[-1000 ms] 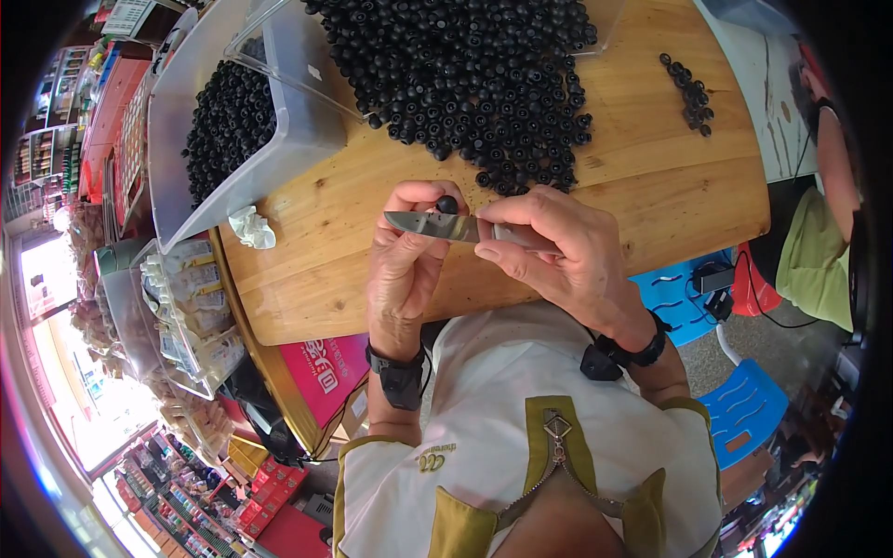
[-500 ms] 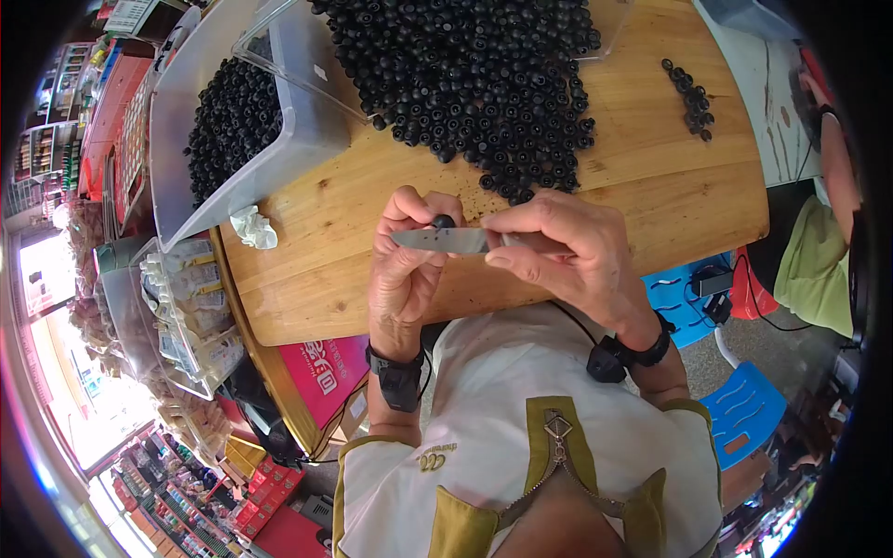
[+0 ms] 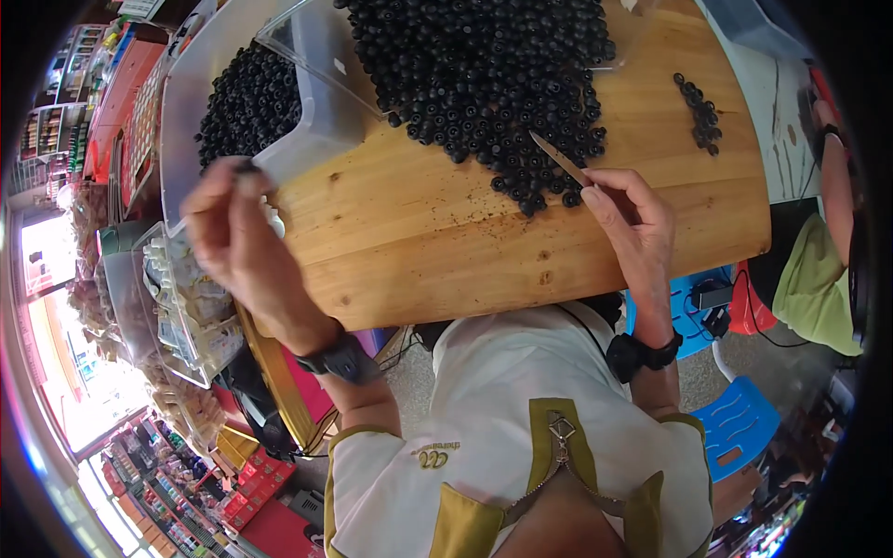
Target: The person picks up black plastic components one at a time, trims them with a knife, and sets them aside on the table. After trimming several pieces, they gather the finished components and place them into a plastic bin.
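My left hand [image 3: 244, 237], smeared a little by motion, is beside the front wall of the clear plastic bin [image 3: 326, 126]. A small black bead-like piece [image 3: 246, 168] is pinched at its fingertips. My right hand [image 3: 637, 219] grips a knife [image 3: 556, 158], its blade pointing up and left over the near edge of a big heap of round black pieces [image 3: 474, 74]. Many of those pieces show a hole or hollow. More black pieces [image 3: 246, 107] lie inside the bin.
The wooden table [image 3: 419, 260] carries dark crumbs near the heap. A short cluster of black pieces [image 3: 698, 112] lies at the right. A clear tray lies under the heap. Blue plastic stools [image 3: 735, 423] stand at the lower right, and another person's arm [image 3: 837, 195] is at the far right.
My hands have parted. The left has swung left to the bin with the black piece; the right has moved right, and its knife now points away from me over the heap.
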Demonstrator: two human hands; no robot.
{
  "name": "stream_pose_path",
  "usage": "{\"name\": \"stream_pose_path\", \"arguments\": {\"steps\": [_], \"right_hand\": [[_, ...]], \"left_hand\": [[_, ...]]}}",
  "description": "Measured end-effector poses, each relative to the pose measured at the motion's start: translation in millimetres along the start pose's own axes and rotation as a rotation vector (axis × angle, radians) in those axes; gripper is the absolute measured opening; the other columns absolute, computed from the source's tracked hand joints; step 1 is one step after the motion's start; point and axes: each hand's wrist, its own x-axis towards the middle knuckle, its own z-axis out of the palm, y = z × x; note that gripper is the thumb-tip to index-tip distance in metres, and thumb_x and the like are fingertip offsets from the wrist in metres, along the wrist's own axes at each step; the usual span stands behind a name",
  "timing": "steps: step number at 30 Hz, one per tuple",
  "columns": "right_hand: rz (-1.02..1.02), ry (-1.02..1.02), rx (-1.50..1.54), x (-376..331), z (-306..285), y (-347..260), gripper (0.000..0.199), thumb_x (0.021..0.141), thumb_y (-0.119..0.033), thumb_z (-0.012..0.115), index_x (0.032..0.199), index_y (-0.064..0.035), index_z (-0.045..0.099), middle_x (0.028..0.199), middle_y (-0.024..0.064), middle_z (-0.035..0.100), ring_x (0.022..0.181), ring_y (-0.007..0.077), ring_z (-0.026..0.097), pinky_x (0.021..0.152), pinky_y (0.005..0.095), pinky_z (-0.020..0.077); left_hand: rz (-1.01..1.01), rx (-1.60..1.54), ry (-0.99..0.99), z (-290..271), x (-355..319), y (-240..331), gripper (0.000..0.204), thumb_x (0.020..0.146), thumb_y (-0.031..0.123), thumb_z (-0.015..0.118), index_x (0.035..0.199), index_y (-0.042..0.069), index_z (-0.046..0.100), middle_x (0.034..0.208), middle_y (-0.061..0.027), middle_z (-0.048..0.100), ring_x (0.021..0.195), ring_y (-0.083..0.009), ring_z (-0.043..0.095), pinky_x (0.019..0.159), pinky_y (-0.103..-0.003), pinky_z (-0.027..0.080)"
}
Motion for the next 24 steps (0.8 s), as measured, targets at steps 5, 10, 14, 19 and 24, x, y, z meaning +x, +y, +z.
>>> {"name": "stream_pose_path", "arguments": {"steps": [5,10,14,19,24], "right_hand": [[0.031,0.016,0.008,-4,1,8,0.018,0.093,-0.009,0.068,0.108,-0.0003,0.067,0.096,0.0001,0.067,0.088,0.0046,0.058,0.080,0.0190,0.0458],[0.076,0.033,0.014,-6,0,16,0.018,0.093,-0.009,0.069,0.108,-0.0001,0.067,0.096,-0.0003,0.067,0.087,0.0043,0.058,0.079,0.0190,0.0457],[0.084,0.018,0.036,-8,-1,15,0.019,0.093,-0.010,0.068,0.108,0.0002,0.067,0.097,-0.0005,0.067,0.088,0.0043,0.058,0.079,0.0189,0.0460],[0.106,0.018,0.066,-10,0,16,0.019,0.093,-0.010,0.069,0.109,0.0001,0.067,0.095,-0.0016,0.066,0.086,0.0038,0.057,0.077,0.0184,0.0454],[0.082,0.009,0.071,-11,0,16,0.019,0.093,-0.011,0.069,0.109,-0.0004,0.067,0.091,-0.0031,0.063,0.082,0.0030,0.055,0.074,0.0175,0.0438]], "left_hand": [[0.286,0.665,0.055,-2,22,3,0.023,0.085,-0.007,0.067,0.108,0.001,0.065,0.105,-0.0122,0.066,0.089,-0.0132,0.061,0.081,-0.027,0.051],[-0.057,0.334,-0.445,43,-43,-14,0.018,0.083,-0.006,0.070,0.099,0.003,0.069,0.099,-0.0063,0.066,0.087,-0.0112,0.061,0.073,-0.024,0.048],[-0.176,0.490,-0.663,80,-85,-27,0.014,0.081,0.002,0.073,0.095,0.003,0.068,0.098,-0.0124,0.066,0.090,-0.0276,0.064,0.075,-0.036,0.051],[-0.173,0.632,-0.622,96,-102,-36,0.020,0.082,0.011,0.074,0.098,0.001,0.065,0.095,-0.0136,0.062,0.088,-0.0323,0.058,0.076,-0.040,0.049],[-0.205,0.657,-0.568,98,-105,-44,0.021,0.082,0.011,0.075,0.098,0.002,0.065,0.096,-0.0131,0.059,0.088,-0.0302,0.057,0.077,-0.040,0.048]]}}
